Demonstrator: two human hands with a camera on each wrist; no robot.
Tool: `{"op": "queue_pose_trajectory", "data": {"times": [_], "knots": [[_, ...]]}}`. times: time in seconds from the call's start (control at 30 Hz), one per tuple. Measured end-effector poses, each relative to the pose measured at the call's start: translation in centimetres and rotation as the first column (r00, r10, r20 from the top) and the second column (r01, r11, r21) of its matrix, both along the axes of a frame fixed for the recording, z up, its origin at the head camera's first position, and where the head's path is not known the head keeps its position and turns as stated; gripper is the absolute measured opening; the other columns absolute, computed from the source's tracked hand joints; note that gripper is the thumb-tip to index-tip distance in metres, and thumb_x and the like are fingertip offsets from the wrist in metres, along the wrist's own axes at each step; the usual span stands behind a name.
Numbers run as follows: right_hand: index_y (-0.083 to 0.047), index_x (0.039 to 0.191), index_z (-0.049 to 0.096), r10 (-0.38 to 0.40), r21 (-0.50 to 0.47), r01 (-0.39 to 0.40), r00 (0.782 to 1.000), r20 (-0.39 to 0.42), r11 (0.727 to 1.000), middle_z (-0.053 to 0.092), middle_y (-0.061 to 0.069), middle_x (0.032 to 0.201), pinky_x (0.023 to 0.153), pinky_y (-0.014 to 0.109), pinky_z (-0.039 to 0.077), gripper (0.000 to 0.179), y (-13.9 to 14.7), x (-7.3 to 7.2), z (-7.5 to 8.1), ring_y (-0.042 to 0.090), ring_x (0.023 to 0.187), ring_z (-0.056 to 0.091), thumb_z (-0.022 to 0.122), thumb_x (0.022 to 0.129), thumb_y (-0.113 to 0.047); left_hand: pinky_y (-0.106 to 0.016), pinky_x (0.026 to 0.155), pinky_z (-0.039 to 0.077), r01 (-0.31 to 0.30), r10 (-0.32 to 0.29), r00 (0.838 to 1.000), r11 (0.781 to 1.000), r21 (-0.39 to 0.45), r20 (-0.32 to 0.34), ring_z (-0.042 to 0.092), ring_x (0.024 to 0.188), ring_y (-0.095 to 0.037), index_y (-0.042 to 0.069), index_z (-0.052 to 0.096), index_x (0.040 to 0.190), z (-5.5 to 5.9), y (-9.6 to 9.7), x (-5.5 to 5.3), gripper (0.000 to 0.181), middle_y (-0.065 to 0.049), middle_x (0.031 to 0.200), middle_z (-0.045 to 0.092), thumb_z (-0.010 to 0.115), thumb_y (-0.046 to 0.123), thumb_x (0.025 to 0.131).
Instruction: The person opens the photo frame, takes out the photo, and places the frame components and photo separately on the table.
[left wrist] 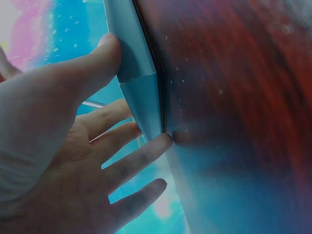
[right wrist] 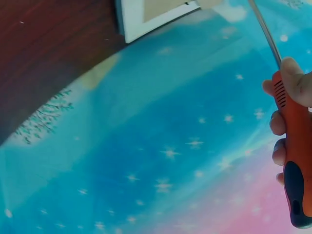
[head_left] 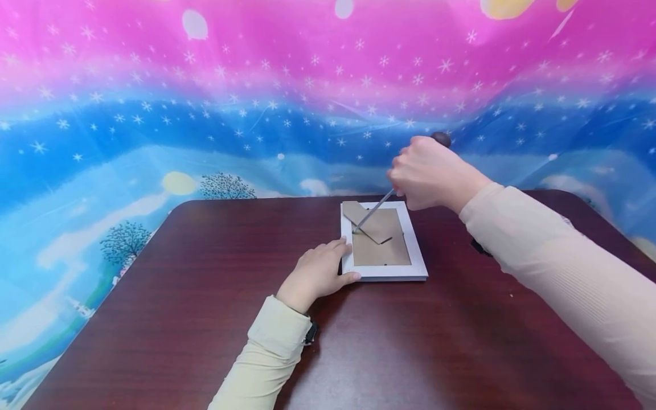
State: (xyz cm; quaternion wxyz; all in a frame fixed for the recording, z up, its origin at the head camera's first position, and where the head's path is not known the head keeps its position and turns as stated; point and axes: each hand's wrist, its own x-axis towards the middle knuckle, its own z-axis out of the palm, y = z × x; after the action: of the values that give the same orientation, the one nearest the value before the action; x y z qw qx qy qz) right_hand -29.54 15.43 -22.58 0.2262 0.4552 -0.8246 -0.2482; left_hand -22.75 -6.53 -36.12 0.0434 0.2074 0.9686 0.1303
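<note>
The white picture frame (head_left: 384, 272) lay flat on the dark red-brown table (head_left: 179, 313), its brown backing board (head_left: 369, 254) facing up, directly between the two hands. The left hand (head_left: 318, 267) was found at the frame's near left corner, touching it: the thumb rested along the near edge, and the fingers, largely straight and spread in the left wrist view, lay at the left side. The right hand (head_left: 425, 173) was raised above and to the far right of the frame, apart from it, its fingers curled round the orange and dark handle of a screwdriver (right wrist: 297, 141). The metal shaft slanted down to the left across the frame, with its tip at the left inner edge, where border met backing; whether it touched could not be told. A brown strut (head_left: 371, 229) crossed the backing diagonally beneath the shaft. A pink and blue backdrop (head_left: 287, 142) patterned with snowflakes hung behind the table.
</note>
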Motion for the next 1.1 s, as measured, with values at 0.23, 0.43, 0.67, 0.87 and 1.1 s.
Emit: {"op": "queue_pose_trajectory", "data": {"times": [0.23,0.43,0.67,0.87,1.1], "knots": [[-0.017,0.051,0.044,-0.027,0.146,0.037,0.997,-0.070,0.989,0.038,-0.002,0.050,0.055,0.036,0.040,0.022,-2.4,0.4,1.2,0.018,0.051,0.036,0.061,0.063,-0.011,-0.049,0.106,0.040,-0.006,0.006,1.000,1.000,-0.015,0.003,0.046,0.135,-0.029,0.014,0.051,0.145,0.2,0.2,0.0,0.064,-0.005,0.155,0.040,0.067,0.046,0.093],[-0.018,0.052,0.044,-0.029,0.228,0.050,0.995,-0.096,0.972,0.039,-0.001,0.051,0.057,0.037,0.041,0.018,-4.7,0.9,1.9,0.017,0.050,0.037,0.059,0.061,-0.013,-0.049,0.104,0.042,0.001,-0.001,1.000,1.000,-0.001,-0.013,0.048,0.133,-0.030,0.012,0.053,0.144,0.2,0.1,0.2,0.063,-0.006,0.153,0.043,0.068,0.045,0.093],[-0.017,0.058,0.051,0.022,0.336,0.032,0.987,-0.158,0.941,0.044,0.000,0.054,0.055,0.035,0.037,0.011,-8.3,1.6,2.5,0.018,0.052,0.041,0.058,0.066,-0.015,-0.051,0.104,0.041,0.003,-0.003,1.000,1.000,0.016,-0.008,0.047,0.133,-0.033,0.013,0.051,0.145,0.2,-0.3,0.2,0.063,-0.006,0.154,0.042,0.068,0.043,0.093],[-0.016,0.063,0.058,0.091,0.411,0.006,0.972,-0.217,0.912,0.053,0.003,0.058,0.057,0.035,0.041,0.009,-10.0,2.0,2.6,0.020,0.053,0.047,0.060,0.071,-0.020,-0.050,0.105,0.041,-0.013,0.013,1.000,1.000,-0.027,0.006,0.047,0.134,-0.031,0.014,0.050,0.147,0.1,-0.3,0.0,0.064,-0.003,0.155,0.040,0.067,0.046,0.093],[-0.017,0.060,0.053,0.083,0.385,-0.006,0.980,-0.183,0.923,0.050,0.002,0.056,0.059,0.036,0.042,0.017,-8.2,2.0,2.2,0.019,0.053,0.047,0.066,0.067,-0.025,-0.048,0.102,0.043,-0.007,0.006,1.000,0.999,-0.042,-0.018,0.049,0.132,-0.031,0.015,0.050,0.146,0.0,0.0,0.1,0.064,-0.004,0.153,0.043,0.066,0.047,0.093]]}}
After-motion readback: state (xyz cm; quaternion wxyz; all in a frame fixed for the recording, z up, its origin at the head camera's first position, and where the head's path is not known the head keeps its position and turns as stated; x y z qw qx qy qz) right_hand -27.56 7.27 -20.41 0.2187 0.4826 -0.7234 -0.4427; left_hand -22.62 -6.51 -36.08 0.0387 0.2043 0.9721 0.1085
